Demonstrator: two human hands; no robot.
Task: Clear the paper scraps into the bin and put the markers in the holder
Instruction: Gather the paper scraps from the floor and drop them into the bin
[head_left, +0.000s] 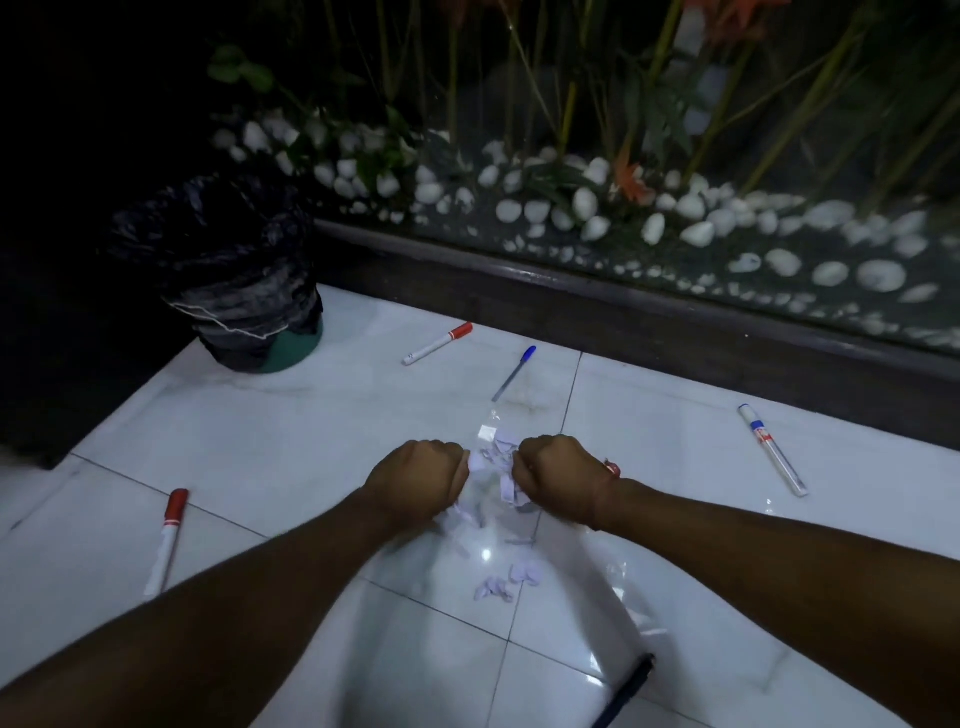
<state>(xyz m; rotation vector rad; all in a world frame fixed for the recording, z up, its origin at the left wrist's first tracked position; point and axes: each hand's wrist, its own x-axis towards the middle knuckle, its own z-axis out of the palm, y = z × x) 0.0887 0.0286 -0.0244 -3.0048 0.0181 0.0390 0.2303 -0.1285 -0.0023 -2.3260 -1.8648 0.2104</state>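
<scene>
A pile of white paper scraps (491, 483) lies on the white tiled floor between my hands. My left hand (415, 475) and my right hand (558, 475) are both curled into fists against the pile, pinching scraps. More scraps (506, 582) lie loose nearer to me. A red-capped marker (439, 344) lies near the bin, another red-capped marker (167, 540) at the left, a blue-capped marker (772, 449) at the right. A blue pen (514, 373) lies beyond the pile. The bin (234, 275), lined with a black bag, stands at the far left.
A dark pen (626, 693) lies at the bottom edge near me. A dark ledge (623, 322) with glass, white pebbles and plants runs along the far side. Left of the tiles the floor is dark. No holder is in view.
</scene>
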